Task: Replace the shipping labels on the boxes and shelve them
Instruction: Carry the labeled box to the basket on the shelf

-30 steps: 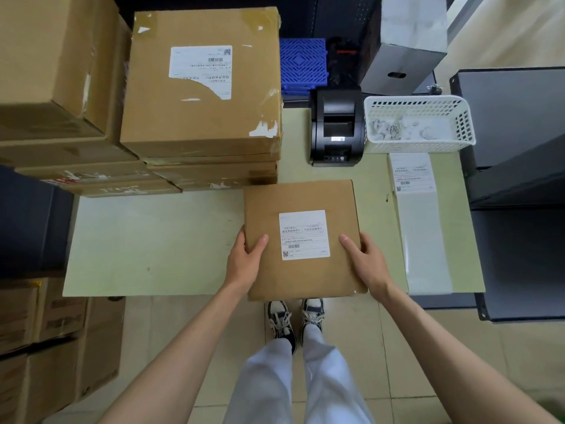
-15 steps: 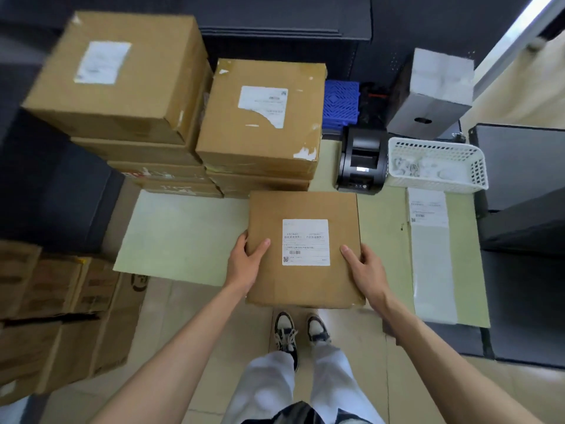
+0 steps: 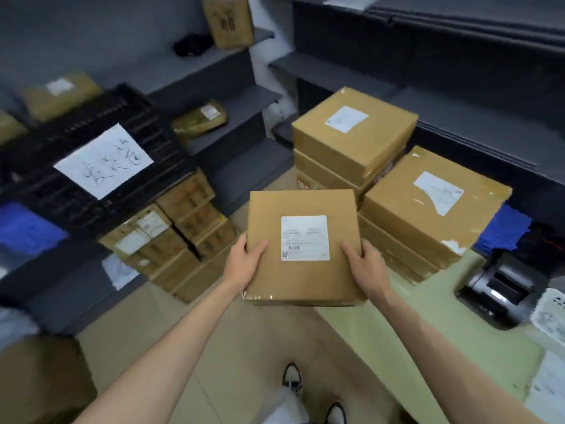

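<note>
- Head view: the flat box (image 3: 302,246) is carried in both hands, level, label side up, out past the near left corner of the worktop (image 3: 428,338) and over the floor.
- Left hand (image 3: 244,261) grips the box's left edge, thumb on top; the fingers are curled under and out of sight. Right hand (image 3: 367,267) grips the right edge likewise.
- The white shipping label (image 3: 304,237) sits whole and flat on the lid, which suggests relabelling of this box is done.
- Change: a second ago the box lay on the worktop before the label printer (image 3: 504,289); it is now lifted clear, and the view has swung left toward the grey shelves (image 3: 232,102).
- Judgement: the step has passed from labelling to shelving.
- Two stacks of boxes (image 3: 434,209) remain on the worktop's far side; the top right one bears a torn label, so work likely remains.
- Parcels already sit on the shelves; a black crate (image 3: 91,154) stands left.
</note>
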